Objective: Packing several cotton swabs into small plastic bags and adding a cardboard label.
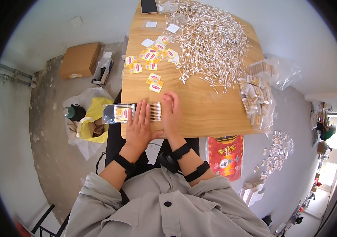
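Note:
A row of cotton swabs (pixel 155 111) lies at the table's near left edge, partly inside a clear plastic bag (pixel 108 113) with a yellow and white label card (pixel 122 114). The bag's dark-looking end juts past the edge over my leg. My left hand (pixel 140 118) rests flat across the swabs and bag, fingers stretched out. Just right of the swabs' exposed tips stands my right hand (pixel 171 116), on its side, with curled fingers blurred by motion. Its thumb points toward the left hand; whether anything is in its fingers is not visible.
Loose swabs (pixel 212 43) form a big heap at the far right of the table (pixel 200 110). Label cards (pixel 152 55) lie scattered at left, a phone (pixel 149 6) behind. Filled packs (pixel 257 94) crowd the right edge. A yellow bag (pixel 99 108) and carton (pixel 80 60) stand on the floor.

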Available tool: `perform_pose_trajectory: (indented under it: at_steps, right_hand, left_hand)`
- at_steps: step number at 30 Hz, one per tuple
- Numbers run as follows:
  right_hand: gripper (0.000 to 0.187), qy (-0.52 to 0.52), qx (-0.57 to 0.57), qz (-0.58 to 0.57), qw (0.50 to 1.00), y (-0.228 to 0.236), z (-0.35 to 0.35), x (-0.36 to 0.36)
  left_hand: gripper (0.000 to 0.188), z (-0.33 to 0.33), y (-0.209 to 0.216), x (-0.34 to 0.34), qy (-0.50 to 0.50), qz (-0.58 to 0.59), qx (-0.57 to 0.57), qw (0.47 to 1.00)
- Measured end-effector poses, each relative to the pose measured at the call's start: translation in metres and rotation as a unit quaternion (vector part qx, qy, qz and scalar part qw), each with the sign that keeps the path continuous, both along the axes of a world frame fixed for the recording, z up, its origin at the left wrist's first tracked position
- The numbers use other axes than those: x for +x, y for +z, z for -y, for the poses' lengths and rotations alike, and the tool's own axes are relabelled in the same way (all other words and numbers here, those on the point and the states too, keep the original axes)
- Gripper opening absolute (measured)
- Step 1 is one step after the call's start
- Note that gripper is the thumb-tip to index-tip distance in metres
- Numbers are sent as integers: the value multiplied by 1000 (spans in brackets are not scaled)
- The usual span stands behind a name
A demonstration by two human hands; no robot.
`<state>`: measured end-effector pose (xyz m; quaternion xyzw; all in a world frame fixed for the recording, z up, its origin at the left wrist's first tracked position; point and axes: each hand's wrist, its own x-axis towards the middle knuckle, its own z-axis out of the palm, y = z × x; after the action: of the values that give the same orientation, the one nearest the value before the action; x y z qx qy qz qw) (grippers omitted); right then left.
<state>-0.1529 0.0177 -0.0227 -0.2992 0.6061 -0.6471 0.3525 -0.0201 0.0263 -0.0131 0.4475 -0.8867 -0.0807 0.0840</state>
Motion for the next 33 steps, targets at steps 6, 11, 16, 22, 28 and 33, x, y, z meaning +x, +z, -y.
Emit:
perform_pose_trajectory:
  at_steps: [6, 11, 16, 22, 28, 33]
  right_hand:
    - [36, -13, 78, -404, 911, 5, 0, -17]
    - [46, -21, 75, -523, 849, 4, 8, 2]
    - [50, 9, 101, -543, 834, -7, 12, 2]
    - [62, 24, 80, -477, 875, -7, 9, -11]
    - [63, 0, 91, -465, 881, -10, 5, -29]
    - [56, -133, 154, -517, 832, -10, -2, -58]
  left_hand:
    - [110, 3, 2, 10, -2, 7, 6, 1000]
    - [113, 4, 1, 11, -4, 10, 13, 1000]
    - [111, 3, 2, 10, -3, 46, 15, 999]
    - [109, 2, 4, 10, -1, 50, 18, 999]
    - [111, 1, 2, 10, 2, 7, 15, 1000]
    - [112, 3, 1, 8, 7, 6, 8, 1000]
